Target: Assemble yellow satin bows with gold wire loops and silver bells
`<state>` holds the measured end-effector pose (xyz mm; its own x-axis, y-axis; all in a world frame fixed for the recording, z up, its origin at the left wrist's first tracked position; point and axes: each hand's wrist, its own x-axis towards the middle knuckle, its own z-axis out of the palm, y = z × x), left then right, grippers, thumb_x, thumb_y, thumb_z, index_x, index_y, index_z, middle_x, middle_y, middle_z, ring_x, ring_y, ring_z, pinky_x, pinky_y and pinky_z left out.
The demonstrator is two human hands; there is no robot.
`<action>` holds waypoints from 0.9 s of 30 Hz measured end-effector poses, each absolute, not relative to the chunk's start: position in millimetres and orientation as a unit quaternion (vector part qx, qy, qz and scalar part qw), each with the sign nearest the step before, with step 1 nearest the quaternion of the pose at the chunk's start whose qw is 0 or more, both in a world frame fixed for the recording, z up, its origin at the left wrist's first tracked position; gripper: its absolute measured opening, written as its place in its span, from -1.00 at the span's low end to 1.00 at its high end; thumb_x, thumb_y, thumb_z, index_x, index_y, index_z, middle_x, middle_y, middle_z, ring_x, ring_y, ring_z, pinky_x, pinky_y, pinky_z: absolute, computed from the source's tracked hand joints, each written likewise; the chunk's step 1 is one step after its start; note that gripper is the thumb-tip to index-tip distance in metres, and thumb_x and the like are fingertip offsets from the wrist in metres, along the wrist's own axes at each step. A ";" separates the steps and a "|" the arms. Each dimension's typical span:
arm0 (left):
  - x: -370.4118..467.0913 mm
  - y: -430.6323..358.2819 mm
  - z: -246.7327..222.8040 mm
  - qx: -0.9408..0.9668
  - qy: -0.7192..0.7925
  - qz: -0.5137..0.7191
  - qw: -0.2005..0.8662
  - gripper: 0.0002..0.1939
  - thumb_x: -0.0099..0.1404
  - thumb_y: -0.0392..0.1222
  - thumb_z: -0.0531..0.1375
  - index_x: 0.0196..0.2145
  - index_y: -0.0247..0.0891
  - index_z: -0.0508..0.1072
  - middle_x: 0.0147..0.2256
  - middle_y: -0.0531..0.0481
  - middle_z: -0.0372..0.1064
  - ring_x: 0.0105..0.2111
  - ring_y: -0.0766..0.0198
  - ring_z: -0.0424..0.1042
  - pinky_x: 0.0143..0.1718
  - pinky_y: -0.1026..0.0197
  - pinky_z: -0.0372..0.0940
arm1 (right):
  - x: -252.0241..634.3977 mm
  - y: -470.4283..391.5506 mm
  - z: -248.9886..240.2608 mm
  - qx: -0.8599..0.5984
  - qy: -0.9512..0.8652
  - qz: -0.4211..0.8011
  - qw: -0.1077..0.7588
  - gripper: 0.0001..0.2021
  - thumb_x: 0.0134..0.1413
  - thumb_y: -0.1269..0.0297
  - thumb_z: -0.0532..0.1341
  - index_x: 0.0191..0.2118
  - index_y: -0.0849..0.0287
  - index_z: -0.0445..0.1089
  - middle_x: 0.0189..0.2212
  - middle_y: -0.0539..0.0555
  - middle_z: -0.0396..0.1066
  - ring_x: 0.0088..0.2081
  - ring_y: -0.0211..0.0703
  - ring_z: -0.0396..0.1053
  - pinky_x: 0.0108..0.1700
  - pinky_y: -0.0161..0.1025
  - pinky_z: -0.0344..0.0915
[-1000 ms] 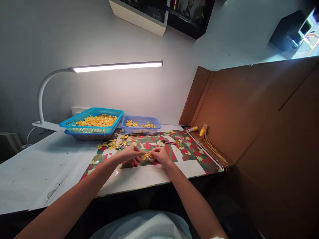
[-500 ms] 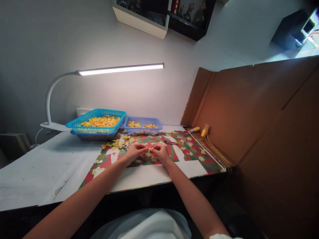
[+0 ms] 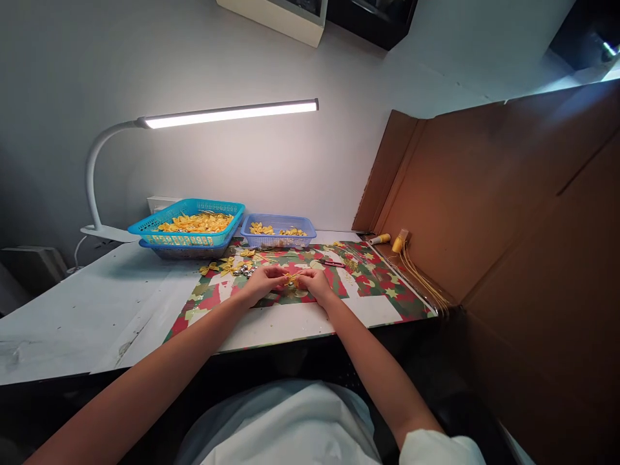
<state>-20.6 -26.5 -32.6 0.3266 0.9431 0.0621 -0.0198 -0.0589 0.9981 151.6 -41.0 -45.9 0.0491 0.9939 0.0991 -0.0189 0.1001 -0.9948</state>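
Observation:
Over the patterned sheet, my left hand (image 3: 264, 283) and my right hand (image 3: 314, 284) meet with fingertips pinched on a small yellow ribbon bow (image 3: 291, 279). Something shiny shows at the bow's lower side, too small to make out for certain. Just left of my left hand lie loose yellow bows (image 3: 227, 265) and a little heap of silver bells (image 3: 243, 271). A dark red pen-like tool (image 3: 332, 263) rests on the sheet beyond my right hand.
A turquoise basket (image 3: 140, 227) of yellow bows sits stacked on a blue one at the back left. Beside it stands a smaller blue basket (image 3: 278, 242). A cardboard wall (image 3: 484, 194) bounds the right, with yellow cords (image 3: 421, 278) along it. A lamp (image 3: 232, 115) hangs above.
The view has tipped downward, so everything sits higher in the picture. My fingers have shifted slightly around the bow, which now shows more between them.

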 end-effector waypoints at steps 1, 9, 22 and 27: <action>-20.8 -26.5 -32.9 0.590 0.390 0.429 0.562 -0.48 -0.29 0.02 0.51 -0.37 -0.31 0.56 -0.45 -0.02 0.52 -0.44 0.23 0.50 -0.40 0.20 0.43 | 151.6 -40.1 -46.9 -0.487 -0.504 0.470 0.537 -0.90 -0.30 0.31 0.34 -0.62 0.21 0.44 -0.57 -0.02 0.40 -0.56 -0.33 0.28 -0.50 -0.36 0.26; -19.9 -25.3 -34.0 0.601 0.382 0.432 0.554 -0.51 -0.27 0.04 0.50 -0.43 -0.30 0.54 -0.46 0.00 0.51 -0.42 0.21 0.50 -0.40 0.20 0.44 | 151.6 -37.7 -49.4 -0.508 -0.507 0.462 0.521 -0.89 -0.26 0.33 0.34 -0.62 0.21 0.42 -0.70 -0.06 0.35 -0.60 -0.32 0.28 -0.51 -0.36 0.24; -19.2 -26.2 -32.8 0.638 0.370 0.406 0.540 -0.58 -0.24 -0.11 0.48 -0.42 -0.29 0.46 -0.48 0.06 0.49 -0.47 0.25 0.50 -0.40 0.22 0.38 | 149.5 -39.7 -49.0 -0.521 -0.530 0.413 0.526 -0.87 -0.30 0.30 0.32 -0.66 0.19 0.39 -0.66 -0.06 0.34 -0.58 -0.32 0.23 -0.52 -0.35 0.17; -19.2 -22.7 -35.7 0.658 0.378 0.396 0.517 -0.57 -0.24 -0.11 0.48 -0.39 -0.30 0.49 -0.49 0.05 0.49 -0.51 0.25 0.47 -0.46 0.24 0.33 | 149.6 -40.5 -48.3 -0.520 -0.533 0.417 0.521 -0.89 -0.30 0.30 0.30 -0.65 0.20 0.39 -0.65 -0.06 0.33 -0.57 -0.31 0.23 -0.51 -0.34 0.16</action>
<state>-19.2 -22.7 -35.7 0.4009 0.9067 0.1310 0.0870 -0.1801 0.9798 149.6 -40.5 -48.3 0.0847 0.9890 0.1216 0.1189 0.1111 -0.9867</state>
